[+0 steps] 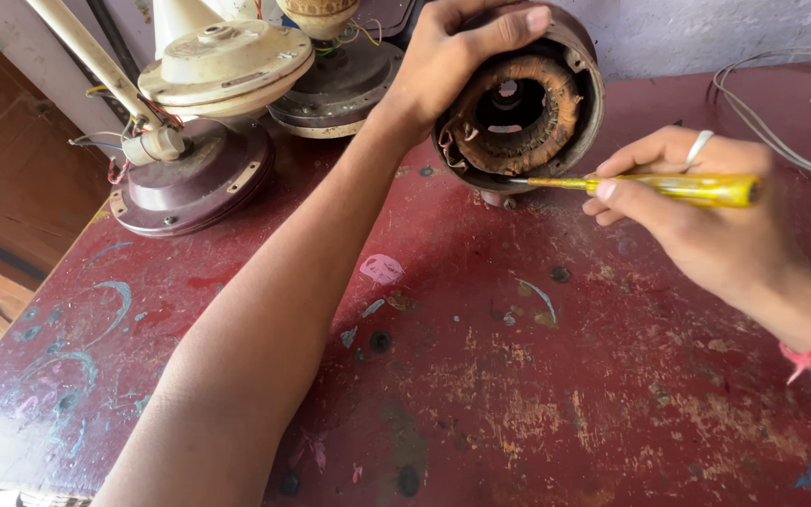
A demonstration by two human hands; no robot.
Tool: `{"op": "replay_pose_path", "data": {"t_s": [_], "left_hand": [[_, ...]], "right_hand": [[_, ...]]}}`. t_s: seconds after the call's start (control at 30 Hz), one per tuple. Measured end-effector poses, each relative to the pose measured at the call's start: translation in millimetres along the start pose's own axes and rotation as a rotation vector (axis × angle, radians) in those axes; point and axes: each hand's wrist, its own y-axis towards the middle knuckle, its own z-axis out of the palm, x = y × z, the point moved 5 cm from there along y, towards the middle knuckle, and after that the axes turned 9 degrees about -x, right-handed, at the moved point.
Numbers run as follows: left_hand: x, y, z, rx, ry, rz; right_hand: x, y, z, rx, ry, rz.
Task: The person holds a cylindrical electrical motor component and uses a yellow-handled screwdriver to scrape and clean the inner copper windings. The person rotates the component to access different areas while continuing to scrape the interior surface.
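A round fan motor housing [586, 103] stands tilted on its edge at the back of the red table [481, 376], its open side facing me with a ring of copper winding [560, 117] inside. My left hand [452, 52] grips the housing over its top rim. My right hand [706, 221] holds a yellow-handled screwdriver [678, 188] level, with the tip touching the lower edge of the winding. A ring is on one finger and a pink band is on that wrist.
Other fan motors stand at the back left: a maroon one [194, 178] with a cream cover [222, 61] and rod above it, and a dark one [340, 89]. A grey cable [781, 131] loops at the right. The table's left edge drops to a wooden floor.
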Motion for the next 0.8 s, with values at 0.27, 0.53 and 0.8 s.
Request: {"op": "replay_pose_path", "data": {"t_s": [0.27,0.53,0.8], "left_hand": [[17,5,-12,-0.032,-0.064,-0.049],[28,11,-15,-0.106,-0.060,-0.072],[28,12,-16,-0.175,-0.013,-0.103]], "right_hand": [[10,-4,-3,-0.025,0.133,-0.045],[32,-12,5,-0.027,0.031,-0.131],[25,-13,2,-0.080,-0.065,0.021]]}}
